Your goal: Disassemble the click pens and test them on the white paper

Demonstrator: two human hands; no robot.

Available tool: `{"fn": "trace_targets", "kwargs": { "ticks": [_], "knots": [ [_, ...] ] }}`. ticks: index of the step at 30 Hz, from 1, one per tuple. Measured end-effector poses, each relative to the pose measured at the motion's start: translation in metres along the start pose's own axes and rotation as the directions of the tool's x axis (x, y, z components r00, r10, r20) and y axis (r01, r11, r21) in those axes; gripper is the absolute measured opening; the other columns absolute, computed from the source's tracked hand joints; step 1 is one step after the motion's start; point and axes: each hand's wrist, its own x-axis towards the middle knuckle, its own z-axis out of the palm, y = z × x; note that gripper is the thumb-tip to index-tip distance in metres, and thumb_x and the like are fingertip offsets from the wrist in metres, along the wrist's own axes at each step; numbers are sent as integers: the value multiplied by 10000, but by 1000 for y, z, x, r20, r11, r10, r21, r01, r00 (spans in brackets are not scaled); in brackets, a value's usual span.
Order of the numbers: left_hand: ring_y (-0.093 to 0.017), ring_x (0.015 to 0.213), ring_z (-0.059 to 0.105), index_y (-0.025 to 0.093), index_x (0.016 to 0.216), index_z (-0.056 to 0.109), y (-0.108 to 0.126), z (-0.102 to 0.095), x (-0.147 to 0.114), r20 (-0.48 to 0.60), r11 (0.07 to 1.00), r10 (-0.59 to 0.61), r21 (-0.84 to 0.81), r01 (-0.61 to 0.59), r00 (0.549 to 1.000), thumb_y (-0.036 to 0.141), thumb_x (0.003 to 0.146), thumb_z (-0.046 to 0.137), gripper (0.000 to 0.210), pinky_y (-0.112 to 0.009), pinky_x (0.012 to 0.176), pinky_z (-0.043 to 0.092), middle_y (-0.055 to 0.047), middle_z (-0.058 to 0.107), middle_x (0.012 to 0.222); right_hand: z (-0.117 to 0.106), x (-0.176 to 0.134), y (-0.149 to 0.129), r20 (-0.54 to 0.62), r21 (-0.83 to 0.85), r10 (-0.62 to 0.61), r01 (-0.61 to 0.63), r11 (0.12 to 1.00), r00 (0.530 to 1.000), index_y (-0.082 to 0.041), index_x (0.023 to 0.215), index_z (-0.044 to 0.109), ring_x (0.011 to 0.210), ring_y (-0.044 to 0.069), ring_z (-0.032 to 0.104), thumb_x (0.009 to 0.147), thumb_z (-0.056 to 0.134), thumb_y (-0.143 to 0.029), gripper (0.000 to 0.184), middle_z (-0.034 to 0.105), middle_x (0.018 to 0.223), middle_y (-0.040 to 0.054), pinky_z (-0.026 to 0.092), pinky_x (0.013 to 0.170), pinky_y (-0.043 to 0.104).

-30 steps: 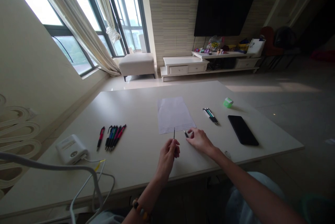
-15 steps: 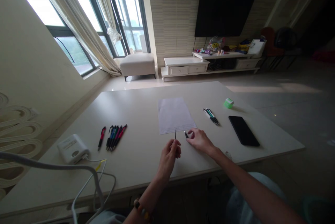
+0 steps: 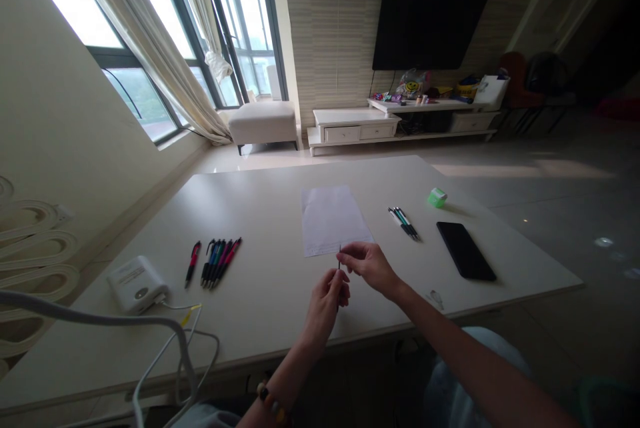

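Upright in my left hand [image 3: 327, 298] is a thin dark rod [image 3: 339, 263] that looks like a pen refill, pinched between thumb and fingers. My right hand [image 3: 367, 265] is closed at the rod's upper end, thumb and forefinger pressed together. The small dark pen tip it held is mostly hidden by the fingers. Both hands are just above the table, by the near edge of a white sheet of paper [image 3: 333, 215] with faint lines of writing. Several pens [image 3: 220, 263] in different colours lie side by side to the left, with a red and black pen [image 3: 193, 264] apart from them.
Right of the paper lie a few slim pens [image 3: 404, 223], a green box [image 3: 437, 198] and a black phone [image 3: 465, 250]. A small clear item [image 3: 436, 297] is near the table's front edge. A white charger [image 3: 137, 285] with looping cables [image 3: 200, 335] occupies the left.
My right hand has moved left, bringing the pen tip from beside the rod to its upper end. My left hand has shifted slightly right, still holding the rod.
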Motion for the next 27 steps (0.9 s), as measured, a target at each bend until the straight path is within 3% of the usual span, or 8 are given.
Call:
{"fn": "trace_targets", "kwargs": {
  "ticks": [4,6,9,12,21,25,27],
  "knots": [
    [-81,484,431,170,735,517,-3,-2,0,3,1000,-20,2,20,1000,586,782,480,421,-200,477,312,29,486,556,-18,14,-3,-204,21,5,-1,1000,979,-148,807,631,504,92,471,712,620,-465,331,573,616,-1,351,441,207],
    [-77,478,425,170,737,513,-6,-3,0,-1,1000,-23,-4,23,1000,566,793,480,401,-198,475,307,34,478,548,-31,22,3,-190,-167,69,-101,981,979,-140,809,640,521,100,499,724,596,-439,314,602,647,19,364,456,206],
    [-78,475,426,170,747,513,-8,-5,0,-19,1000,-30,-9,30,999,561,793,480,395,-199,469,300,34,477,548,-46,30,22,-173,-574,185,-251,780,967,-135,734,674,579,131,562,696,597,-345,226,649,665,48,399,528,218],
    [-79,473,425,170,748,519,-8,-7,0,-31,999,-36,-20,36,999,580,773,492,412,-201,466,296,34,484,546,-53,34,37,-187,-702,225,-290,650,956,-134,644,689,649,172,605,650,605,-267,157,676,662,72,407,585,231],
    [-68,436,396,173,733,512,-12,-7,5,-44,995,-78,-66,75,996,618,724,525,445,-198,435,259,44,478,521,-58,34,39,-175,-731,240,-289,618,955,-138,623,702,647,190,619,656,605,-292,185,676,619,73,401,565,228],
    [-64,416,388,174,737,514,-13,-6,5,-50,993,-95,-75,91,994,638,702,531,466,-194,422,245,45,482,513,-56,31,31,-157,-697,210,-259,668,965,-131,685,695,610,153,606,720,566,-296,212,680,670,66,419,569,217],
    [-61,407,385,174,738,511,-13,-5,5,-48,991,-103,-87,98,994,642,701,531,470,-191,418,242,49,478,509,-50,25,23,-89,-641,198,-209,739,976,-131,758,690,579,127,590,773,523,-354,279,677,714,54,420,530,203]
  ]
}}
